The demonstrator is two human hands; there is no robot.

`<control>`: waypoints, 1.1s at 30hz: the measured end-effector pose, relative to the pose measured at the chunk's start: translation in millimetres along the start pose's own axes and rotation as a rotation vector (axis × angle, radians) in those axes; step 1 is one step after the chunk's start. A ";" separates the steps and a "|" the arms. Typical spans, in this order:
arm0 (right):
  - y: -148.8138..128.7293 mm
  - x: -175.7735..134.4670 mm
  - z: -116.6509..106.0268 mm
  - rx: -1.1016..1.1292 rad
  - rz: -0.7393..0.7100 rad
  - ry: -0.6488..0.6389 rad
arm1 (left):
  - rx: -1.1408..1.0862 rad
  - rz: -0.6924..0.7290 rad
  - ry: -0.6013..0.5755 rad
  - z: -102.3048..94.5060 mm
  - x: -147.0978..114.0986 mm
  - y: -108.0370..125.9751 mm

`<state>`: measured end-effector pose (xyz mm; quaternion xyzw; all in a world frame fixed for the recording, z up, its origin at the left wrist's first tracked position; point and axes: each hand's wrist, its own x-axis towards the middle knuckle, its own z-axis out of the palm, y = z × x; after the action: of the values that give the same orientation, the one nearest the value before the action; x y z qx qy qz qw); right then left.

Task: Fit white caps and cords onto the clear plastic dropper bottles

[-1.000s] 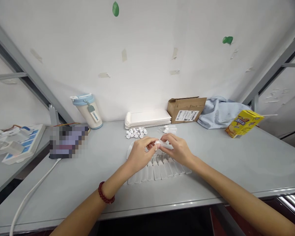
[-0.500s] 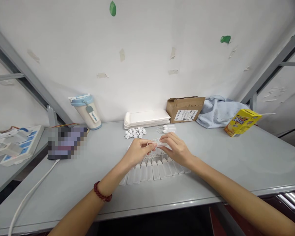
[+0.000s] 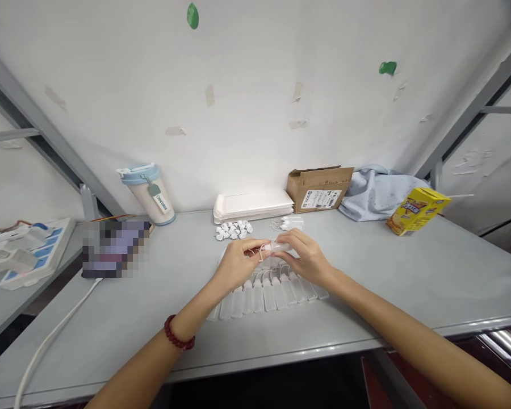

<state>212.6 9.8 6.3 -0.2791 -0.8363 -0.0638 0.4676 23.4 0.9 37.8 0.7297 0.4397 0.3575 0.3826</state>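
Above the table, a small clear plastic bottle (image 3: 281,247) lies nearly level between my hands. My right hand (image 3: 307,258) is closed round its body with fingertips and thumb. The fingers of my left hand (image 3: 237,264) pinch the white neck end, where a thin white cord (image 3: 262,253) loops out. Beneath my hands, several similar clear bottles (image 3: 269,296) lie side by side in a fanned row, their white tops and cords pointing away from me. More bottles behind them are partly hidden by my hands. Small white caps (image 3: 233,230) are heaped just beyond my left hand.
A few bottles with cords (image 3: 293,222) lie beside a stack of white trays (image 3: 255,204). Along the wall stand a tumbler (image 3: 149,196), a cardboard box (image 3: 319,190), blue cloth (image 3: 377,193) and a yellow carton (image 3: 416,211). A phone (image 3: 114,250) and power strip (image 3: 38,253) are at left.
The bottle between my hands shows more of its body now, and the cord loop hangs lower by my left fingers. Both hands stay in nearly the same place.
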 end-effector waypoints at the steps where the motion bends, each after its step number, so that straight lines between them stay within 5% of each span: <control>1: -0.1 0.2 0.0 0.004 0.009 0.005 | -0.022 -0.009 -0.004 -0.5 -0.1 0.7; 9: -2.7 2.1 -0.9 0.024 -0.005 0.021 | -0.153 -0.206 -0.090 0.1 2.3 1.8; 14: -4.0 2.5 -1.3 0.030 -0.007 -0.019 | -0.063 -0.121 -0.087 0.5 1.9 2.9; 22: -1.3 0.0 -0.7 0.047 0.018 -0.056 | 0.130 0.086 0.078 7.1 -4.3 5.2; 33: -4.4 2.8 -3.0 0.070 -0.010 -0.044 | -0.109 -0.111 -0.069 2.9 0.9 3.4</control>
<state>211.4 6.1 11.0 -0.2599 -0.8494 -0.0305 0.4583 27.5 -0.1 39.7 0.6942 0.4460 0.3338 0.4558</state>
